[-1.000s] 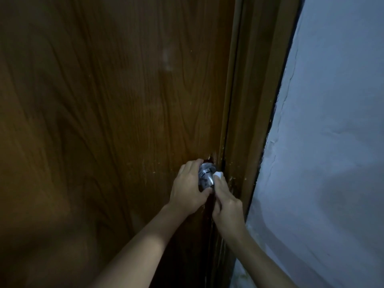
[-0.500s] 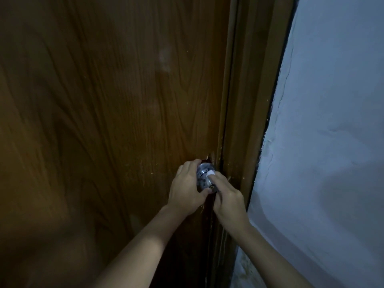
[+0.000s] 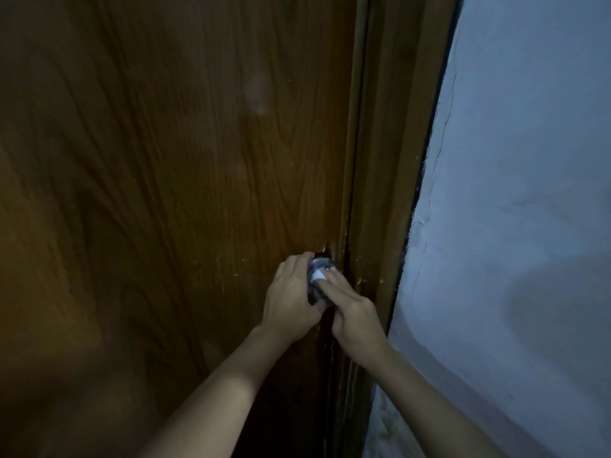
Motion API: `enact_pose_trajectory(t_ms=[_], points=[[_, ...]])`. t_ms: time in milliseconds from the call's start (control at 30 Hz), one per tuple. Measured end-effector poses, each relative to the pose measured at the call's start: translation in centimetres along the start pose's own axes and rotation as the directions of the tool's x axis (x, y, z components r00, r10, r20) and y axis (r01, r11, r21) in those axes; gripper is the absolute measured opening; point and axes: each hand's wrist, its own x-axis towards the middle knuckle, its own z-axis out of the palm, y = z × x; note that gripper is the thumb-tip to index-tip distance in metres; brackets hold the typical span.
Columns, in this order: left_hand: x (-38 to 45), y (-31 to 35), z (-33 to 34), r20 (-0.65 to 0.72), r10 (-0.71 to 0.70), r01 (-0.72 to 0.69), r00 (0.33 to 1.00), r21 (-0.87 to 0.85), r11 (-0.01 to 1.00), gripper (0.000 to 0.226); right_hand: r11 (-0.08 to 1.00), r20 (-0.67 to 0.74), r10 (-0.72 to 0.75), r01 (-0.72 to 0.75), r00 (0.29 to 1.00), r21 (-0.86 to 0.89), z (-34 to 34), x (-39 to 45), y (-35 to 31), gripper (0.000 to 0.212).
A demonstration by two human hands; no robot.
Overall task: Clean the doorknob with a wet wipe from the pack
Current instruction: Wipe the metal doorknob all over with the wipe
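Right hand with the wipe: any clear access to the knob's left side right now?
Probably not: the left hand grips the doorknob from that side, so the right hand presses the wet wipe on its front only.

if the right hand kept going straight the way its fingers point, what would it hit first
The right hand points up and left, with the wipe under its fingertips on the knob. It is probably blocked at once by the knob, then the left hand; depth is unclear.

Left hand [image 3: 291, 292] grips the doorknob [image 3: 322, 263] while right hand [image 3: 355, 312] presses a white wipe [image 3: 318, 276] on it.
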Motion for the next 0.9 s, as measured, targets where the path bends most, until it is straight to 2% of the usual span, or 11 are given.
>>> enact_pose_trajectory(t_ms=[133, 267, 367, 500, 567, 633, 700, 767, 833, 900], points=[[-0.1, 0.1, 0.0, 0.001, -0.029, 0.029, 1.000, 0.003, 1.000, 0.077, 0.942, -0.111, 0.284, -0.255, 0.952, 0.221, -0.4, -0.4, -0.1, 0.049], [-0.1, 0.2, -0.1, 0.007, -0.040, 0.040, 0.999, -0.006, 0.999, 0.077, 0.915, -0.135, 0.343, -0.298, 0.930, 0.273, -1.3, -0.1, -0.3, 0.044], [-0.1, 0.1, 0.0, 0.001, -0.038, 0.038, 0.999, 0.000, 0.999, 0.078, 0.878, -0.045, 0.377, -0.341, 0.925, 0.337, -1.2, -0.3, -0.8, 0.048], [-0.1, 0.1, 0.1, -0.012, -0.049, 0.049, 0.999, 0.005, 0.999, 0.078, 0.650, 0.097, 0.569, -0.518, 0.817, 0.556, -1.2, -1.2, -0.8, 0.050], [-0.1, 0.1, 0.2, -0.019, -0.041, 0.041, 0.999, 0.006, 0.999, 0.077, 0.604, 0.078, 0.601, -0.516, 0.796, 0.607, -1.7, -1.0, -0.9, 0.049], [-0.1, 0.1, 0.2, -0.022, -0.038, 0.038, 0.999, 0.012, 0.999, 0.077, 0.631, 0.034, 0.593, -0.491, 0.804, 0.601, -2.0, -0.5, -1.0, 0.048], [-0.1, 0.1, 0.2, -0.019, -0.045, 0.045, 0.999, 0.015, 0.999, 0.077, 0.613, 0.089, 0.584, -0.510, 0.807, 0.604, -2.0, -0.3, -1.0, 0.049], [-0.2, 0.2, 0.2, -0.018, -0.047, 0.048, 0.999, 0.019, 0.999, 0.078, 0.521, 0.178, 0.611, -0.560, 0.772, 0.644, -1.9, -0.5, -0.9, 0.053], [-0.2, 0.2, 0.2, -0.018, -0.048, 0.048, 0.999, 0.022, 0.999, 0.079, 0.448, 0.188, 0.660, -0.582, 0.727, 0.679, -1.7, -0.8, -0.7, 0.051], [-0.2, 0.2, 0.2, -0.018, -0.046, 0.046, 0.999, 0.024, 0.999, 0.080, 0.551, 0.071, 0.672, -0.562, 0.737, 0.617, -1.7, -0.8, -0.7, 0.042]])
